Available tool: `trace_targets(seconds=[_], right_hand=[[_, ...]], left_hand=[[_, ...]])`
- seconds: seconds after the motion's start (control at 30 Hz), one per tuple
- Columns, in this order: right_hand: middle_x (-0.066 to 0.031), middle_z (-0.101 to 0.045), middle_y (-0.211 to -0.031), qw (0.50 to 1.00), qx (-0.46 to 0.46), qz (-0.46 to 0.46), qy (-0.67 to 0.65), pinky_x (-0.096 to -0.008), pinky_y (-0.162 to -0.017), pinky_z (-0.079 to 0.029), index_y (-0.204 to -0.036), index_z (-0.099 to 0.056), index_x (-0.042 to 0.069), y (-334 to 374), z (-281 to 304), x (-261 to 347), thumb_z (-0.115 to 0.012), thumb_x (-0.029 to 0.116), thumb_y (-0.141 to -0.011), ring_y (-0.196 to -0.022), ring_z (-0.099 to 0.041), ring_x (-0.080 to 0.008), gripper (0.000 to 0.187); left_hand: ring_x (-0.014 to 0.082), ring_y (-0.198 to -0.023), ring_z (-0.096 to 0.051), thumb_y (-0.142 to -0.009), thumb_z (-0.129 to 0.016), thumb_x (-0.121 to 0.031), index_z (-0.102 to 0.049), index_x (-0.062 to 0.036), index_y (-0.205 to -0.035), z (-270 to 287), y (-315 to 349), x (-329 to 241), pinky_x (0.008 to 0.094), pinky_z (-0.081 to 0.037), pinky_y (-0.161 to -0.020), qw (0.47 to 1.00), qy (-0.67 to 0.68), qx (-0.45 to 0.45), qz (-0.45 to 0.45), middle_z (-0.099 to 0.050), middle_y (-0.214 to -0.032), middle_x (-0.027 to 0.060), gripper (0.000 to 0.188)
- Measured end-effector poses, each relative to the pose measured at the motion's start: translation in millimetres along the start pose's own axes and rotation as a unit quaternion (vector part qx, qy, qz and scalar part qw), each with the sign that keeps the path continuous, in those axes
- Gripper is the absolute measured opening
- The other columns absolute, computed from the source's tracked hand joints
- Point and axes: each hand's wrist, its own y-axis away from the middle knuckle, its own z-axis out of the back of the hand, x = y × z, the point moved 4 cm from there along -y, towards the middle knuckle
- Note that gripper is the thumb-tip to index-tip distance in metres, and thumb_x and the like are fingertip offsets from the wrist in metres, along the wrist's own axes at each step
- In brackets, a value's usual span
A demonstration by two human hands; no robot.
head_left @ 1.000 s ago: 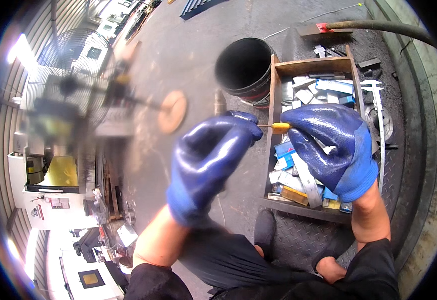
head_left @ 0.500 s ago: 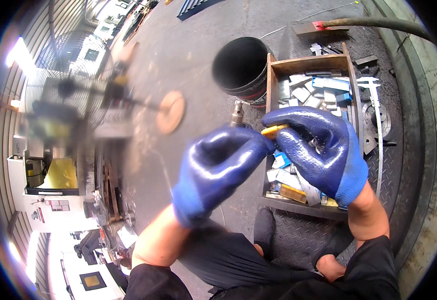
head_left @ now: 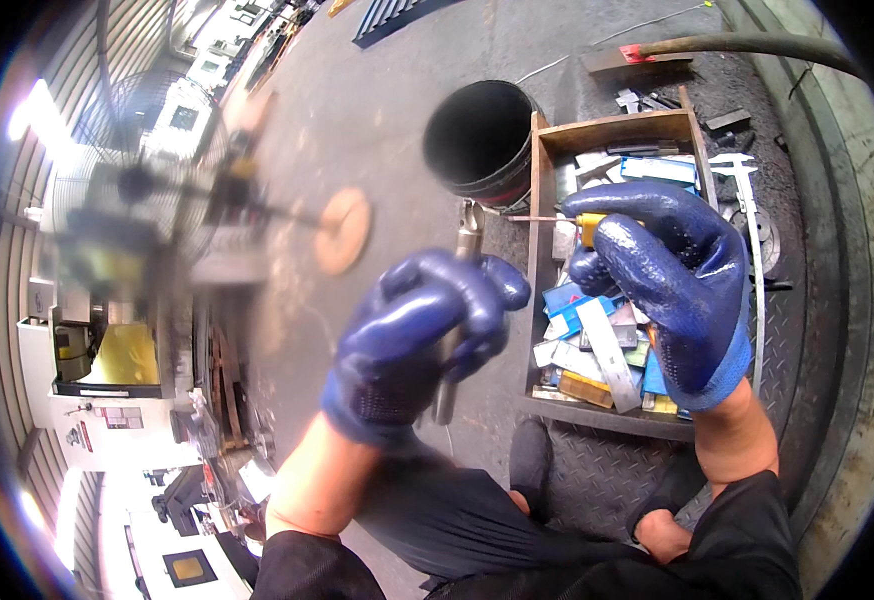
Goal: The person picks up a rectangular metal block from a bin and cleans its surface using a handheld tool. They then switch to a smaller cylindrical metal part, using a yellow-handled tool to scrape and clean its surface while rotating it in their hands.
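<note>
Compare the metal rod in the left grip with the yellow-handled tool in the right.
The metal rod is thick; the yellow-handled tool has a thin shaft. The rod looks grey; the tool's handle is yellow. The rod runs up the picture; the tool's shaft runs sideways. Both are held.

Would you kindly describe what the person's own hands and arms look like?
The left hand and right hand wear matching gloves, glossy dark blue over the fingers, with brighter blue, fabric-like cuffs. The forearms are bare up to black sleeves. No cables or markings can be made out on either glove.
</note>
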Motion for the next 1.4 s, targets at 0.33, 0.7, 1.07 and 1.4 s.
trace_targets(seconds=[0.33, 0.7, 1.07, 1.4], right_hand=[[-0.0077, -0.075, -0.094, 0.999, -0.009, -0.034, -0.039, -0.0268, -0.071, -0.06, -0.114, -0.075, -0.001, 4.4, -13.7, -6.8, -0.067, 0.007, -0.1, -0.08, -0.073, -0.0124, 0.018], [-0.0089, -0.075, -0.095, 0.999, -0.006, -0.026, -0.031, -0.03, -0.075, -0.061, -0.117, -0.073, -0.002, 5.9, -13.9, -7.0, -0.066, 0.009, -0.102, -0.083, -0.074, -0.0147, 0.019], [-0.0083, -0.076, -0.094, 0.998, -0.019, -0.019, -0.063, -0.0254, -0.068, -0.061, -0.112, -0.075, -0.001, 5.8, -12.8, -11.3, -0.071, 0.007, -0.098, -0.081, -0.074, -0.0122, 0.016], [-0.0118, -0.078, -0.102, 0.979, -0.019, 0.168, 0.116, -0.0283, -0.074, -0.06, -0.115, -0.076, 0.002, 13.2, -12.7, -4.1, -0.078, 0.002, -0.091, -0.088, -0.075, -0.0136, 0.024]], left_hand=[[0.0142, -0.068, -0.058, -0.098, -0.063, -0.037, -0.069, -0.0027, -0.098, -2.3, -5.1, 4.4, 0.0245, -0.044, -0.053, 0.991, 0.091, 0.093, -0.037, -0.066, -0.107, 0.019, 0.035], [0.0155, -0.065, -0.047, -0.095, -0.061, -0.04, -0.06, -0.0082, -0.09, -10.0, -1.2, 2.7, 0.0262, -0.039, -0.056, 0.997, 0.026, 0.064, -0.015, -0.057, -0.107, 0.015, 0.032], [0.0142, -0.067, -0.049, -0.096, -0.061, -0.038, -0.062, -0.0062, -0.093, -12.6, -1.9, 2.6, 0.0243, -0.04, -0.055, 0.996, 0.042, 0.076, -0.016, -0.059, -0.11, 0.0166, 0.032], [0.0156, -0.068, -0.053, -0.095, -0.065, -0.037, -0.066, -0.0018, -0.095, -1.6, 1.1, 5.8, 0.0279, -0.043, -0.062, 0.999, -0.018, 0.039, -0.011, -0.064, -0.107, 0.0201, 0.036]])
